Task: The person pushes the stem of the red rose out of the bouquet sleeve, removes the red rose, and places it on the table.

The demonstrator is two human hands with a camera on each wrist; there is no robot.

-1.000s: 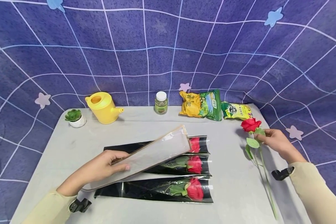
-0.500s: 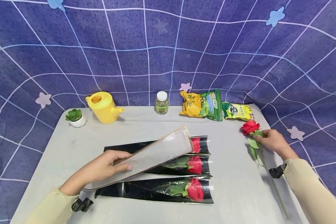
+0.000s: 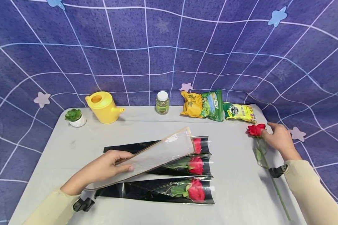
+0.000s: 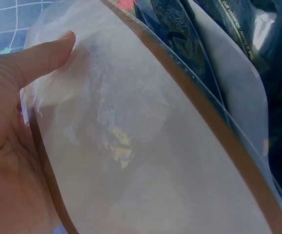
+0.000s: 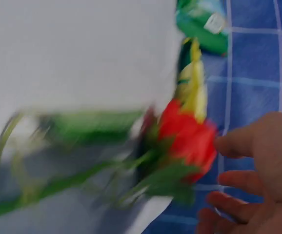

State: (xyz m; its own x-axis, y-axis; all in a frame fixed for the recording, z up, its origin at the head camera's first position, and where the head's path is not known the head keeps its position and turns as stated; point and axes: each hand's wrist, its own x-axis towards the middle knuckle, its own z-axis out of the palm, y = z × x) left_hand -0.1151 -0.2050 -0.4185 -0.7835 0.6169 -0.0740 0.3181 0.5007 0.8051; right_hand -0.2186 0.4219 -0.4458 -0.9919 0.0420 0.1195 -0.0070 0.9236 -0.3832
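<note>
A long clear flower sleeve (image 3: pixel 160 154) with brown edging slants across the wrapped roses. My left hand (image 3: pixel 107 167) grips its lower left part, the thumb lying flat on the film (image 4: pixel 131 146) in the left wrist view. At the table's right side is a single red rose (image 3: pixel 255 130), its green stem trailing toward the front edge. Beside the bloom is my right hand (image 3: pixel 279 139). In the right wrist view its fingers (image 5: pixel 238 183) are spread apart, and the thumb tip lies right at the red petals (image 5: pixel 187 139). That view is blurred.
Several roses in black sleeves (image 3: pixel 157 190) lie side by side mid-table. Along the back stand a succulent pot (image 3: pixel 78 120), a yellow watering can (image 3: pixel 104 107), a white-capped jar (image 3: pixel 162 103), a yellow-green bag (image 3: pixel 202 104) and a smaller packet (image 3: pixel 239 112). A blue cloth (image 3: pixel 163 37) hangs behind.
My right hand has let go of the rose below its bloom and loosened its fingers beside it. The rose's stem has swung rightward at its lower end. My left hand still grips the sleeve.
</note>
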